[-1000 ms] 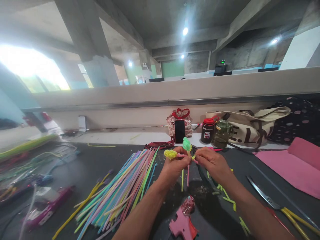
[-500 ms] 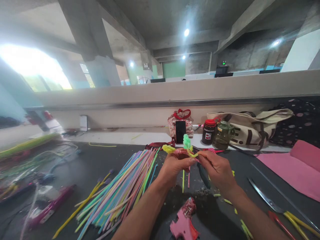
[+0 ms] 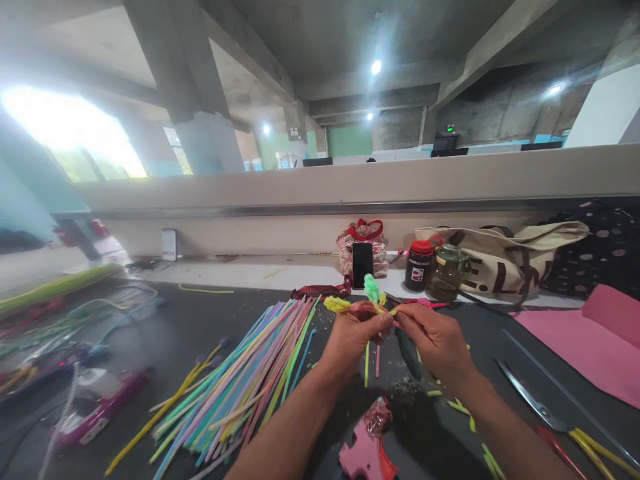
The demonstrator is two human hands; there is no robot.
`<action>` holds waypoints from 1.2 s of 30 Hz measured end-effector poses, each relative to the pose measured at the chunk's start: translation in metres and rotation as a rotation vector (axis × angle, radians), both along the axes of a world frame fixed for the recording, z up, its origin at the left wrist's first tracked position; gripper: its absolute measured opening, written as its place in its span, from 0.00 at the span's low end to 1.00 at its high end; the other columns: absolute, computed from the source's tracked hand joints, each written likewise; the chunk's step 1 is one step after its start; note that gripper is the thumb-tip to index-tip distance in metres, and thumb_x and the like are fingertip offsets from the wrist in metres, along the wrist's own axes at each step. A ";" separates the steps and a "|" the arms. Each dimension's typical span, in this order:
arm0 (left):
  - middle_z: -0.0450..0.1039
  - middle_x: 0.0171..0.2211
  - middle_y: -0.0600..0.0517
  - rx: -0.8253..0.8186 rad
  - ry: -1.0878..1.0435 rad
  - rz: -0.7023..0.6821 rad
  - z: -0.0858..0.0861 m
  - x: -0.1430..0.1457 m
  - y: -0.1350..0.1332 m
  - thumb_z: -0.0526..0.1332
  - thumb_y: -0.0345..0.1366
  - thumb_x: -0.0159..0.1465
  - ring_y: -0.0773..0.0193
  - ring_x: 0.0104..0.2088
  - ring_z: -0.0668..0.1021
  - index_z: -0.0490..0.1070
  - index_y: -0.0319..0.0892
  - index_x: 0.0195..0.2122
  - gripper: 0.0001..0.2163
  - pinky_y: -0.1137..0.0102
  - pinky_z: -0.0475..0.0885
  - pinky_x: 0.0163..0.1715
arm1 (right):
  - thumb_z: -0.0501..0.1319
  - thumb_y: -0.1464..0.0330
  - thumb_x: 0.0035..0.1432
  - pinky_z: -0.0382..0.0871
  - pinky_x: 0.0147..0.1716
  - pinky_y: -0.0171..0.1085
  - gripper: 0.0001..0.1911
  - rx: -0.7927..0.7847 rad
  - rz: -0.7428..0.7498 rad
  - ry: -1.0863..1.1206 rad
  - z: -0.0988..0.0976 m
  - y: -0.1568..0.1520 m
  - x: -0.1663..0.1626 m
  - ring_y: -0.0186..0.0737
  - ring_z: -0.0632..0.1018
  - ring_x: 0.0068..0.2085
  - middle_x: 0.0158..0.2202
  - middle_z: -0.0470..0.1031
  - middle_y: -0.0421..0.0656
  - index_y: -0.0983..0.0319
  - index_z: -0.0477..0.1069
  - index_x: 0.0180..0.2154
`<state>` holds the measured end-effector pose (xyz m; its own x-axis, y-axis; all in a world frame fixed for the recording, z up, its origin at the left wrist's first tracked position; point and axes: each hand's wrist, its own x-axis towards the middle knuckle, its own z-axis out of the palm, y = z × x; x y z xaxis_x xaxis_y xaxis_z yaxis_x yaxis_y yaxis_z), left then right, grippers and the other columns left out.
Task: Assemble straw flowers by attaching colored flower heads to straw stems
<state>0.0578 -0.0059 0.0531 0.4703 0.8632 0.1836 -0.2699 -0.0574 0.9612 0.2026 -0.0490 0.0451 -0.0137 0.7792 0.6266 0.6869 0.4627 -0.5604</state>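
Above the middle of the dark table, my left hand point(image 3: 350, 337) pinches a small pipe-cleaner piece point(image 3: 371, 289) with fuzzy green, yellow and pink parts. The yellow part sticks out left of the fingers and the green tuft points up. Fingertips of my right hand point(image 3: 437, 340) are closed on a thin yellow pipe-cleaner end of the same piece, close to the left thumb. Fingers partly hide where the parts join. A large bundle of pastel pipe cleaners point(image 3: 250, 373) lies left of my left forearm. Below the hands rests a pink tool point(image 3: 364, 450), apparently a glue gun.
Scissors point(image 3: 535, 402) lie right of my right forearm, near a pink sheet point(image 3: 575, 350). Short yellow-green scraps point(image 3: 473, 421) are scattered beside that forearm. Along the back stand a phone point(image 3: 363, 265), a dark red-lidded jar point(image 3: 419, 267), a green bottle point(image 3: 445, 273) and bags point(image 3: 505, 257).
The green tuft has tipped slightly left and sits a little lower. My right fingertips have shifted slightly on the yellow end. Both hands keep their hold, and the view has shifted slightly.
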 end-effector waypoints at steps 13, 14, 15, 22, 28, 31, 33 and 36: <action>0.69 0.24 0.50 -0.042 0.013 -0.037 0.003 -0.005 0.000 0.61 0.37 0.50 0.69 0.25 0.70 0.72 0.36 0.26 0.08 0.78 0.64 0.21 | 0.51 0.64 0.56 0.61 0.25 0.30 0.11 -0.044 -0.047 0.072 -0.001 0.001 -0.001 0.33 0.69 0.24 0.24 0.70 0.38 0.60 0.71 0.33; 0.69 0.23 0.51 -0.025 0.029 -0.025 0.003 -0.005 0.000 0.61 0.37 0.50 0.69 0.25 0.70 0.71 0.36 0.25 0.08 0.78 0.64 0.21 | 0.51 0.64 0.56 0.61 0.25 0.31 0.11 -0.037 -0.044 0.058 -0.001 0.001 -0.001 0.33 0.70 0.25 0.25 0.71 0.39 0.60 0.71 0.32; 0.68 0.22 0.51 -0.007 0.042 -0.020 0.003 -0.005 0.000 0.61 0.37 0.50 0.70 0.24 0.69 0.70 0.36 0.24 0.07 0.78 0.64 0.21 | 0.51 0.64 0.56 0.62 0.26 0.31 0.11 -0.029 -0.038 0.046 -0.001 0.000 -0.001 0.34 0.71 0.26 0.26 0.72 0.39 0.60 0.71 0.32; 0.65 0.17 0.54 0.026 0.084 0.037 0.007 -0.002 -0.001 0.61 0.36 0.50 0.72 0.19 0.67 0.69 0.36 0.19 0.08 0.77 0.62 0.20 | 0.51 0.66 0.57 0.62 0.30 0.31 0.10 -0.014 -0.014 0.030 0.000 0.000 -0.002 0.35 0.72 0.29 0.30 0.74 0.40 0.60 0.70 0.34; 0.70 0.24 0.50 0.008 0.024 -0.036 0.008 -0.005 -0.004 0.60 0.39 0.51 0.68 0.26 0.71 0.73 0.37 0.27 0.09 0.76 0.65 0.23 | 0.52 0.65 0.57 0.61 0.26 0.31 0.11 -0.041 -0.041 0.088 0.000 -0.001 -0.003 0.33 0.70 0.25 0.26 0.71 0.38 0.60 0.71 0.33; 0.68 0.20 0.52 0.026 0.042 -0.011 0.006 -0.005 -0.002 0.61 0.37 0.50 0.69 0.23 0.69 0.71 0.36 0.23 0.08 0.76 0.64 0.21 | 0.52 0.65 0.56 0.61 0.28 0.31 0.11 -0.050 -0.032 0.083 0.000 -0.002 -0.004 0.34 0.70 0.27 0.27 0.72 0.39 0.60 0.71 0.33; 0.67 0.18 0.53 0.052 0.068 -0.001 0.006 -0.006 0.000 0.61 0.36 0.50 0.70 0.20 0.68 0.70 0.36 0.21 0.08 0.76 0.63 0.20 | 0.51 0.64 0.56 0.61 0.27 0.31 0.12 -0.110 0.002 0.098 0.001 -0.002 -0.003 0.34 0.70 0.27 0.27 0.72 0.39 0.60 0.72 0.34; 0.66 0.18 0.54 0.077 0.116 -0.037 0.007 -0.008 0.003 0.61 0.35 0.51 0.72 0.19 0.67 0.70 0.36 0.21 0.07 0.76 0.62 0.21 | 0.52 0.63 0.56 0.60 0.25 0.30 0.12 -0.238 0.096 0.125 0.008 -0.002 0.002 0.33 0.69 0.26 0.25 0.70 0.39 0.60 0.72 0.32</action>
<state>0.0493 -0.0031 0.0602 0.5230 0.8304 0.1918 -0.1610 -0.1248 0.9790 0.2048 -0.0515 0.0528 -0.0289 0.9032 0.4282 0.5649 0.3681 -0.7385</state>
